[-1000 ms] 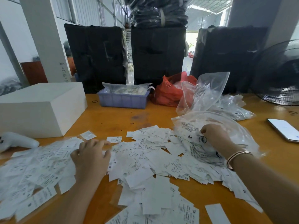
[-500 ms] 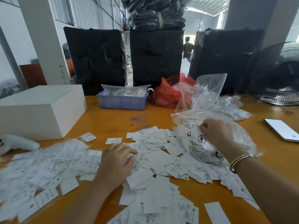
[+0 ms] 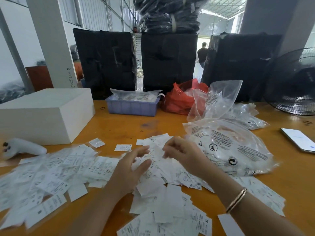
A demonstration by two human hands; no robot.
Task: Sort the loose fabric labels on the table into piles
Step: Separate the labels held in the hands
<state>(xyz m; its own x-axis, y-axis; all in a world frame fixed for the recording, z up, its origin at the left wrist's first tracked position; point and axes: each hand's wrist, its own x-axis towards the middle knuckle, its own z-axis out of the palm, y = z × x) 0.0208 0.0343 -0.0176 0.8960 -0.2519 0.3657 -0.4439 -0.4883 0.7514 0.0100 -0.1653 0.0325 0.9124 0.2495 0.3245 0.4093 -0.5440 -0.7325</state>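
— Meeting over the middle of the table [image 3: 170, 121]: left hand [image 3: 127, 169] coming in from seven o'clock, right hand [image 3: 183, 155] from four o'clock, both above the heap of labels [image 3: 153, 184].

— Holding what?

— Pinching one white label [image 3: 156, 153] between them, by the look of it, probably lifting it clear to read the size. Left fingers [image 3: 141, 151] lying fairly long and loose, thumb closing under the label's near edge. Right fingers curling down over its far edge. Blurring a little, so not telling the exact contact.

— Sitting where, the rest of the labels?

— Spreading wide: a loose drift toward nine o'clock, a thicker heap dead centre, more trailing off to five o'clock. Not yet forming tidy piles; judging the sorting as barely begun.

— And the bag [image 3: 226, 145] at two o'clock?

— Lying flat and see-through, touching the heap's edge, likely being where the labels came from. Staying close for reach, probably.

— Crowding anything?

— Standing at ten o'clock, a white box [image 3: 46, 113]; at twelve, a blue tray [image 3: 132, 108] carrying more packets; at three, a phone [image 3: 298, 138] lying well apart.
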